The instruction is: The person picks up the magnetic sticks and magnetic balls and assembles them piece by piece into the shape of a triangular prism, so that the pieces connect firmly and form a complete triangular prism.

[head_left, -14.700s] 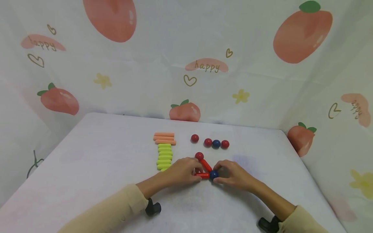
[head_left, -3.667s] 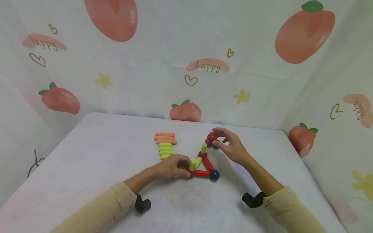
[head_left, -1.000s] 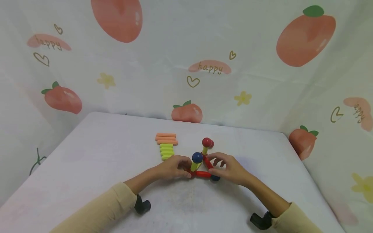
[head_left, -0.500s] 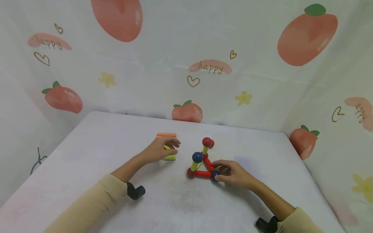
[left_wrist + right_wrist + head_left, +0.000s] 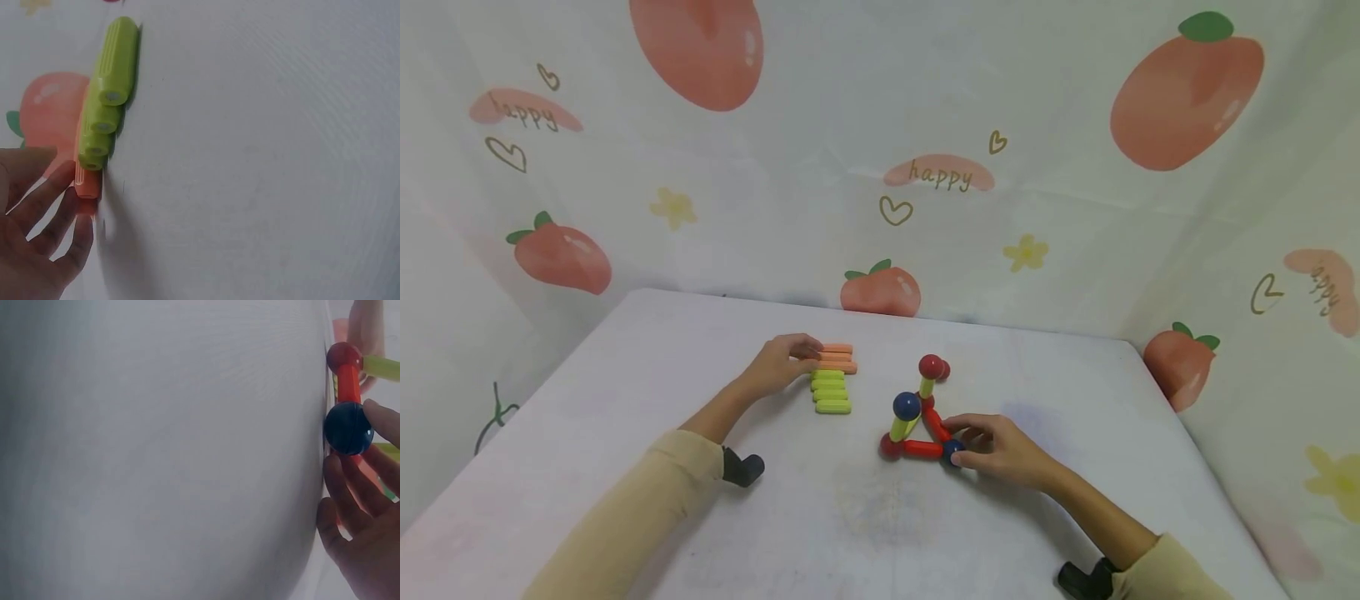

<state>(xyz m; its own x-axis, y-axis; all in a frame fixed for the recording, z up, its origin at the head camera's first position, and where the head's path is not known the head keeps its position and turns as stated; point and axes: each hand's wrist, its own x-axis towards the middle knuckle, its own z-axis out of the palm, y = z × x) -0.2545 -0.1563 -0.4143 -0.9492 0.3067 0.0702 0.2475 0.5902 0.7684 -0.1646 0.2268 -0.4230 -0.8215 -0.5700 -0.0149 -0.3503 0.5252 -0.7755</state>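
My left hand (image 5: 784, 365) is at the left ends of the orange magnetic rods (image 5: 842, 367), its thumb and fingers apart. In the left wrist view its fingers are spread beside the end of an orange rod (image 5: 86, 186). With thumb and fingers, my right hand (image 5: 1000, 450) holds the blue ball (image 5: 347, 429) at the near right corner of a ball-and-rod triangle. Red rods (image 5: 922, 450) run from that ball to two red balls, the nearer one (image 5: 891, 447) at left. Upright yellow-green rods rise there, topped by another blue ball (image 5: 907, 406) and a red ball (image 5: 931, 366).
Several yellow-green rods (image 5: 832, 393) lie in a column just in front of the orange ones. A red ball (image 5: 945, 369) shows behind the triangle. The white table (image 5: 865, 525) meets a fruit-printed cloth (image 5: 790, 217) at the back.
My left hand has left the triangle's near left ball and moved left and back to the orange rods. My right hand has shifted slightly toward the near right corner and holds its blue ball.
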